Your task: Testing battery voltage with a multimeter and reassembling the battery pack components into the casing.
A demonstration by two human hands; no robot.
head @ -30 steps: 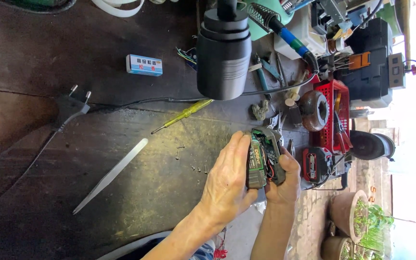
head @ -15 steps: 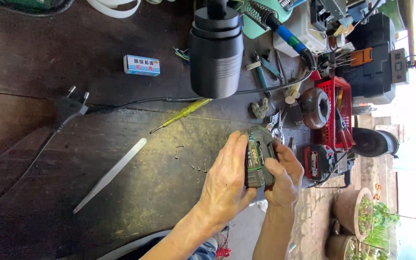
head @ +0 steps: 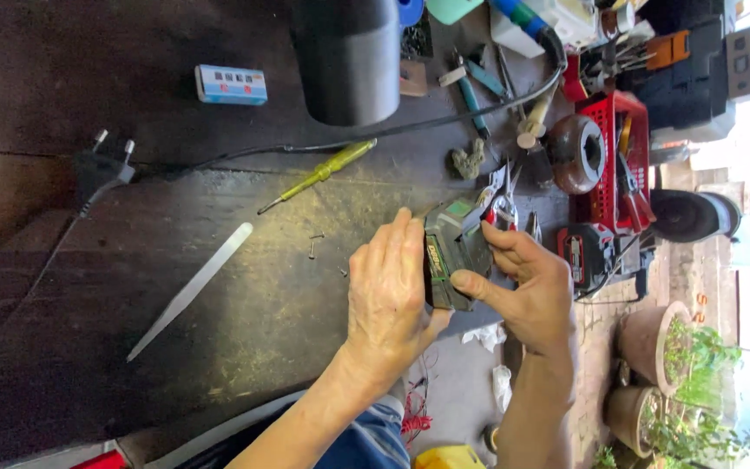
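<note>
Dark green-and-black power-tool battery pack (head: 451,256) sits at the worktop (head: 219,347) edge nearest the person, clamped between both hands. Left hand (head: 390,300) is wrapped over its side, fingers curled shut on the casing; right hand (head: 527,291) pinches the opposite side with thumb and fingers, also closed on the pack. Long axis looks roughly parallel to that near edge; the green-topped end points toward the cluttered end of the worktop, labelled face turned to the left hand. Judged progress: casing appears closed in this view, and two or three small loose screws (head: 314,247) lie on the worktop just beyond the left hand, so fastening or opening work looks unfinished; can't tell which. Outward: red-handled pliers (head: 501,204) lie just past the pack, yellow-handled screwdriver (head: 323,174) further in, white flat pry tool (head: 188,291) well apart toward the far side. Black cylinder (head: 345,61) stands near the opposite edge, with a black plug (head: 101,174) and cable, small blue-and-white box (head: 231,85), red crate (head: 609,161) of tools at the cluttered end.
</note>
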